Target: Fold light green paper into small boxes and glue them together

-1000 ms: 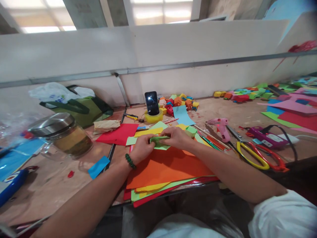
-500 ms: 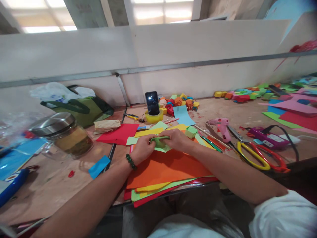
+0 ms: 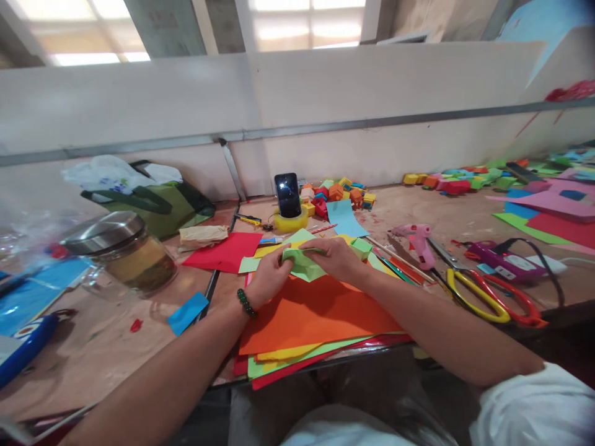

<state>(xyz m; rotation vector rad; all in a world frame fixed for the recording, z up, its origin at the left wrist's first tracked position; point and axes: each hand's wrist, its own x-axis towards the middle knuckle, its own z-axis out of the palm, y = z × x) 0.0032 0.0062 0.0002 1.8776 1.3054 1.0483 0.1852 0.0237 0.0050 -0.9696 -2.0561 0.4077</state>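
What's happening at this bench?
A person is working a creased light green paper with the left hand and right hand, pinching it from both sides over an orange sheet. The paper is bent but not closed into a box. A small green box sits just beyond the right hand. The glue gun and scissors lie unheld to the right.

Overexposed windows (image 3: 283,25) glare at the top, the desk (image 3: 106,353) softly lit, edges stretched and blurred.
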